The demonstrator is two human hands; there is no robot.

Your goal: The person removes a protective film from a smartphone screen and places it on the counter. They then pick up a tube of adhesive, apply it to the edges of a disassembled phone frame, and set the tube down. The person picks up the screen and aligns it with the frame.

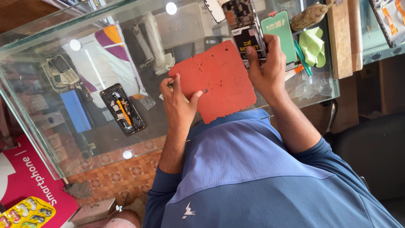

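The opened phone [244,25], its back off and a black battery showing, is lying at the far edge of the glass table [50,139], just beyond a worn red mat [219,80]. The right hand [265,63] is closing around the phone's lower end, thumb against one side and fingers wrapping the other, so it is gripping the phone. The left hand [177,101] is resting on the near edge of the red mat, fingers curled around what looks like a small thin tool, though too little of it is showing to be sure.

Judging from this, the work is sitting at the stage of dealing with the exposed inside of the phone. The next move is calling for a steady hold from the right hand while the left brings its tip in precisely.

Farther left on the glass another opened handset [123,109] is lying; a green cloth [313,45] is sitting to the right.
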